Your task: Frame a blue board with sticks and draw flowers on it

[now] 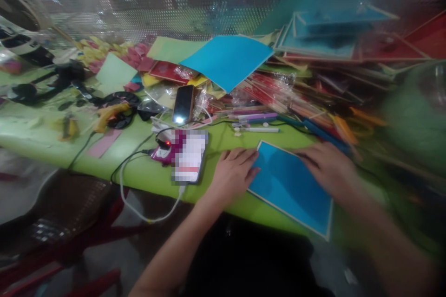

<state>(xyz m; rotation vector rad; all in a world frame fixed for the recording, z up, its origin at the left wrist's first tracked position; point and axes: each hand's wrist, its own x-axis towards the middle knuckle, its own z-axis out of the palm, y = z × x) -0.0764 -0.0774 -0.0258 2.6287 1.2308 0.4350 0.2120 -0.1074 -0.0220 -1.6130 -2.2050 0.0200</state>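
A blue sheet of card with a pale border lies tilted at the front of the green table, its lower corner past the table edge. My left hand holds its upper left side, fingers close together and the thumb at the border. On the opposite side my right hand grips the upper right edge with bent fingers, somewhat blurred. The undersides of both hands are hidden. Just left of my left hand lies a phone with a lit, partly blurred-out screen, beside a magenta device.
Another blue sheet rests on heaped papers and sticks behind. Pens and a second phone lie beyond my hands. A yellow glue gun is at left. A white cable loops over the green table's edge.
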